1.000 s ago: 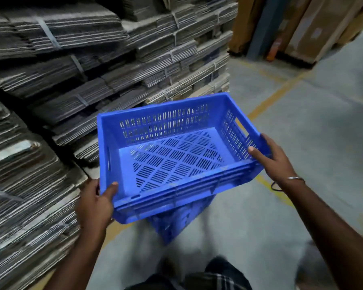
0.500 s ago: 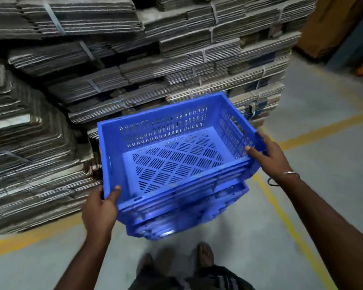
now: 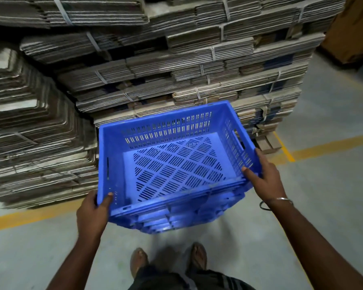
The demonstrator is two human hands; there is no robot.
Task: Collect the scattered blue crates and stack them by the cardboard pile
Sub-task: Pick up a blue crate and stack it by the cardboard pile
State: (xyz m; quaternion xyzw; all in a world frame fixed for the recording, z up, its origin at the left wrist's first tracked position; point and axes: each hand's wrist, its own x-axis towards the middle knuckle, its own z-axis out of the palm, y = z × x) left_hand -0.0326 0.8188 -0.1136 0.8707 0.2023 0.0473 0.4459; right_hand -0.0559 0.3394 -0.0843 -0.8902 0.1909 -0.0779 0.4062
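While both hands' fingers (image 3: 252, 174) clamp the top crate (image 3: 172, 162), lower crates (image 3: 176, 223) mostly hidden beneath.

Warehouse, strapped cardboard stacks (image 3: 176, 59), yellow-lined concrete floor (image 3: 333, 185)

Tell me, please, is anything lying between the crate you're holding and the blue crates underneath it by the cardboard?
Nothing visible does. The held crate, gripped by the left hand and right hand, sits directly over the lower crates, with the cardboard pile just behind. The space between them is hidden.
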